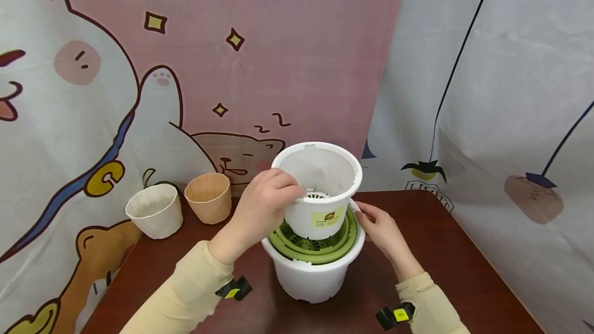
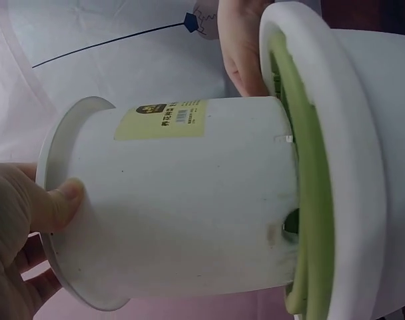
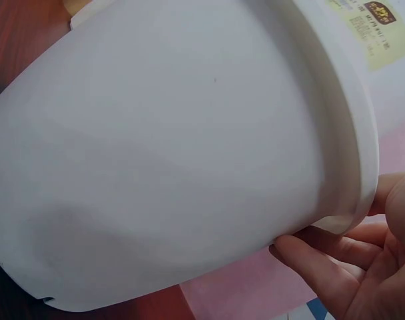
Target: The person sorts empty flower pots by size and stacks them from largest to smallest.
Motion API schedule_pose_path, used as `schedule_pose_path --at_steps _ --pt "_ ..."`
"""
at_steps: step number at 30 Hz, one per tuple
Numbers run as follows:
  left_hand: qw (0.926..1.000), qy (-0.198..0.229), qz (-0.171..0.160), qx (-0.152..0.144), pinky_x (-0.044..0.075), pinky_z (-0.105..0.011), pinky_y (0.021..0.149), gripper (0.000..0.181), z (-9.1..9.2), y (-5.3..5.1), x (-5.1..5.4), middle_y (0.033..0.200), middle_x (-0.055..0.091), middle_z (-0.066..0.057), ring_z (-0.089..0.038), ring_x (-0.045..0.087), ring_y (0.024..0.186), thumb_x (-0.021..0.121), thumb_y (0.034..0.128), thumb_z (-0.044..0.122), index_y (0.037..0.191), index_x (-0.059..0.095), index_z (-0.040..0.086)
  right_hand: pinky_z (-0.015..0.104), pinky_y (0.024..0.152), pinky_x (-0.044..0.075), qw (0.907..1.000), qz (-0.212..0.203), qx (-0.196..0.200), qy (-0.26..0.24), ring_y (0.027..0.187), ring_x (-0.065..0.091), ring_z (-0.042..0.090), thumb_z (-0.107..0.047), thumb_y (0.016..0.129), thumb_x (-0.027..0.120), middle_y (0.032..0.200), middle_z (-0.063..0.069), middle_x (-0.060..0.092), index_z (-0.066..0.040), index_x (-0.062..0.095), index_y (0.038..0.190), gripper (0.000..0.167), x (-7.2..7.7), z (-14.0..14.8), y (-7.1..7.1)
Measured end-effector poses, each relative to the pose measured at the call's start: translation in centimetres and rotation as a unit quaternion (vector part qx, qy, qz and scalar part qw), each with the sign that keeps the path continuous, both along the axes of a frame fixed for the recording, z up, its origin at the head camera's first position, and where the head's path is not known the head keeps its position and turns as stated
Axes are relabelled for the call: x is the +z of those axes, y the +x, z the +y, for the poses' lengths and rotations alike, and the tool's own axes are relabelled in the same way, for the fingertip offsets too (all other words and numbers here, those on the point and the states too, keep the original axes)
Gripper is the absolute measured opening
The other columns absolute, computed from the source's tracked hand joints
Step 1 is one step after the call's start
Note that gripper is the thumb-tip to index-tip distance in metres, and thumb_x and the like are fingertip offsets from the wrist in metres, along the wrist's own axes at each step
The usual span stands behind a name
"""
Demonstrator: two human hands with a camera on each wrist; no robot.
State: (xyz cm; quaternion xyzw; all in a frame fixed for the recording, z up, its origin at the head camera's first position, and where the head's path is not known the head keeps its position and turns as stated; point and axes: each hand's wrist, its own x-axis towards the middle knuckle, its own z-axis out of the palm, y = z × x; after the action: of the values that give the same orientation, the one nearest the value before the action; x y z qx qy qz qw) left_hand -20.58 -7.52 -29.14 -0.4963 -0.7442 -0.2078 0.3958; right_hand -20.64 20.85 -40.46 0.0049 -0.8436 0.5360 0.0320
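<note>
My left hand (image 1: 266, 200) grips the rim of a small white flowerpot (image 1: 299, 218), its thumb on the outer wall in the left wrist view. That pot carries a yellow label (image 1: 327, 218) and has a slotted bottom. Its lower end sits at or just inside the mouth of a green flowerpot (image 1: 301, 257); whether it touches the bottom cannot be told. The green pot, with what looks like a second green rim inside, nests in a larger white flowerpot (image 1: 311, 280) on the table. My right hand (image 1: 382, 231) pinches the larger pot's rim on the right side.
A cream pot (image 1: 160, 220) with a faceted wall and a tan pot (image 1: 214, 210) stand at the back left of the dark red table (image 1: 427, 256). Printed cloth (image 1: 301, 55) hangs behind the table and along its sides.
</note>
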Motion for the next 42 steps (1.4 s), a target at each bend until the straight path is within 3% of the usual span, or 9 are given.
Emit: schedule_pose_path --at_steps 7,16,30,42 --pt "0.9999 -0.014 -0.004 -0.001 0.05 -0.036 0.079 0.021 0.1 0.0 -0.6 0.086 0.066 0.001 -0.019 0.061 0.086 0.071 0.08 -0.008 0.086 0.073 0.012 0.038 0.071 0.06 1.0 -0.001 -0.004 0.005 0.1 0.068 0.031 -0.023 0.102 0.055 0.135 0.026 0.055 -0.002 0.051 0.142 0.046 -0.1 0.0 -0.1" --pt "0.9995 -0.028 0.016 -0.002 0.05 -0.035 0.077 0.019 0.3 0.3 -0.6 0.086 0.066 0.001 -0.018 0.06 0.085 0.072 0.0802 -0.006 0.087 0.073 0.012 0.039 0.074 0.059 1.0 -0.002 0.0 -0.007 0.103 0.067 0.032 -0.023 0.102 0.055 0.132 0.027 0.056 0.001 0.049 0.143 0.047 0.0 0.0 0.0" --pt "0.9992 -0.036 0.018 -0.007 0.049 -0.033 0.074 0.017 0.2 0.9 -0.6 0.085 0.065 0.002 -0.017 0.059 0.083 0.073 0.0806 -0.005 0.084 0.073 0.012 0.038 0.073 0.06 1.0 0.002 -0.003 -0.008 0.098 0.068 0.029 -0.025 0.102 0.056 0.128 0.026 0.059 0.002 0.05 0.141 0.048 0.1 0.0 0.0" --pt "0.998 -0.061 -0.005 0.014 0.049 -0.033 0.074 0.02 0.2 0.5 -2.5 0.085 0.065 0.002 -0.018 0.058 0.083 0.075 0.078 -0.004 0.084 0.074 0.014 0.036 0.071 0.06 0.9998 0.015 0.003 -0.012 0.095 0.069 0.028 -0.02 0.102 0.055 0.125 0.028 0.06 0.006 0.05 0.139 0.046 -0.1 0.0 0.0"
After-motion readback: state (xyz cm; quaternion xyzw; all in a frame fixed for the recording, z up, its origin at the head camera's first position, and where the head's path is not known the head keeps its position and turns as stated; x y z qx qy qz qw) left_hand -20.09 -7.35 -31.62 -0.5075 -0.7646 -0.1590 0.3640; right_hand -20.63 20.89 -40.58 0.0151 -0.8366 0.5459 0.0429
